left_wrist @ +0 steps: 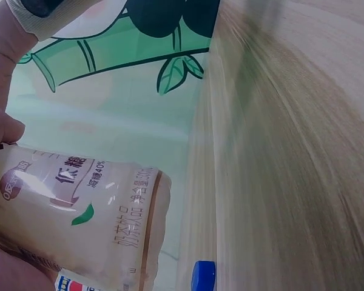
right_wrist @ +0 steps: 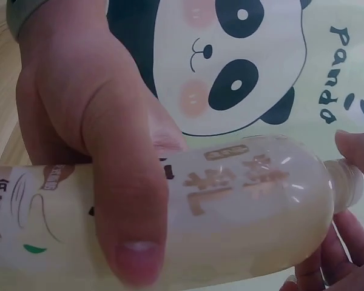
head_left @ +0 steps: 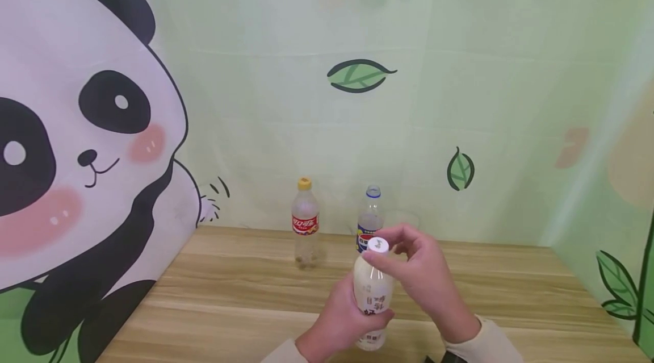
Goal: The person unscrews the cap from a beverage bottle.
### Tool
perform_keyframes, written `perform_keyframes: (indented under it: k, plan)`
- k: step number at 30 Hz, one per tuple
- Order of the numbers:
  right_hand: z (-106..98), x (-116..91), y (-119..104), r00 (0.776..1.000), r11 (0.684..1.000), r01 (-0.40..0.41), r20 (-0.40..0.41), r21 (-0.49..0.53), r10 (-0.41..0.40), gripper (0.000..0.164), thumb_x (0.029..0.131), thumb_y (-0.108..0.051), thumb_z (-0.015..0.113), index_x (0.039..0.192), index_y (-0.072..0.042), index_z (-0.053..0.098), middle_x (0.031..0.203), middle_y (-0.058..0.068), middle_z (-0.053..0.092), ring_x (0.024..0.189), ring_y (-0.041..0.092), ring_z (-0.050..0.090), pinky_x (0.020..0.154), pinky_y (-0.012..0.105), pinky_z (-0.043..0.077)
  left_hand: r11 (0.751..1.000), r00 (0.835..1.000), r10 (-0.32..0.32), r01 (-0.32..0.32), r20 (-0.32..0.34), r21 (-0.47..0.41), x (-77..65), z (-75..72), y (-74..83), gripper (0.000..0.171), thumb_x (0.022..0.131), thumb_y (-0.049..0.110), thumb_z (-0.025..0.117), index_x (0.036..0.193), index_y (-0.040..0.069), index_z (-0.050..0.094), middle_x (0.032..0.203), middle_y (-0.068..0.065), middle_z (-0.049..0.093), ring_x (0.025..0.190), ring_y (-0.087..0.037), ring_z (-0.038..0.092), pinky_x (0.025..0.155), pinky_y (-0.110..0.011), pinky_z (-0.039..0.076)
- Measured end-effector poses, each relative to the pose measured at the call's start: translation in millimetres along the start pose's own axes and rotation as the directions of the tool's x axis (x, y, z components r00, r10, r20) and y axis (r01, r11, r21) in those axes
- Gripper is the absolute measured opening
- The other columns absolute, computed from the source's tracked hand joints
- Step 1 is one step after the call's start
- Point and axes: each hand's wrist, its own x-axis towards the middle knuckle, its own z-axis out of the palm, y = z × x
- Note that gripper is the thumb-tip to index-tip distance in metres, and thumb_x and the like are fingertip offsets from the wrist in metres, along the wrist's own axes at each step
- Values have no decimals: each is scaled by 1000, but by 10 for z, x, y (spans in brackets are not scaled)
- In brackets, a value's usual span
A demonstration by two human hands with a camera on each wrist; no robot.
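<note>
A milky-white drink bottle (head_left: 373, 295) with dark printed characters stands upright, lifted near the table's front. My left hand (head_left: 339, 317) grips its body, the thumb lying across the front as the right wrist view shows. My right hand (head_left: 424, 266) pinches the white cap (head_left: 378, 245) between thumb and fingers; that cap (right_wrist: 349, 185) sits on the bottle's neck. The left wrist view shows the bottle's lower part (left_wrist: 79, 206), with a green leaf print.
Behind stands a clear bottle with a red label (head_left: 305, 225) and yellow cap. To its right, partly hidden by my right hand, is a capless blue-labelled bottle (head_left: 369, 226). A blue cap (left_wrist: 204, 276) lies on the wooden table (head_left: 230, 295). A panda-printed backdrop (head_left: 255, 96) rises behind.
</note>
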Motion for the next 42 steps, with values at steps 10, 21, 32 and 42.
perform_keyframes:
  k: [10, 21, 32, 42]
  plan:
    - [116, -33, -66, 986, 1000, 12, -165, -18, -15, 42, 66, -22, 97, 87, -8, 63, 87, 1, 68, 82, 16, 64, 86, 34, 51, 999, 999, 35, -34, -24, 20, -9, 21, -12, 55, 78, 14, 86, 124, 16, 56, 105, -3, 71, 91, -7, 68, 88, -29, 58]
    - [153, -58, -107, 976, 999, -31, -215, -12, 27, 37, 69, -25, 96, 87, -10, 67, 89, 0, 69, 84, 18, 62, 88, 32, 48, 1000, 1000, 20, -19, -16, 21, -2, 14, -3, 54, 78, 14, 86, 123, 17, 56, 104, -2, 71, 90, -7, 68, 87, -28, 58]
    - [104, -31, -49, 984, 1000, -22, -177, -12, 19, 30, 71, -24, 95, 85, -12, 70, 94, -1, 74, 90, 18, 61, 85, 30, 45, 1000, 1000, 21, -21, -7, 8, 5, 14, -15, 56, 79, 11, 84, 125, 16, 54, 104, -4, 71, 90, -8, 68, 87, -29, 58]
    - [26, 0, -32, 999, 999, 32, -41, 0, -32, 22, 80, -22, 88, 92, -10, 74, 99, -1, 76, 91, 18, 61, 89, 31, 45, 1000, 1000, -2, 2, -6, -9, 9, 0, 14, 54, 78, 11, 85, 123, 13, 56, 103, -7, 70, 90, -8, 67, 87, -28, 57]
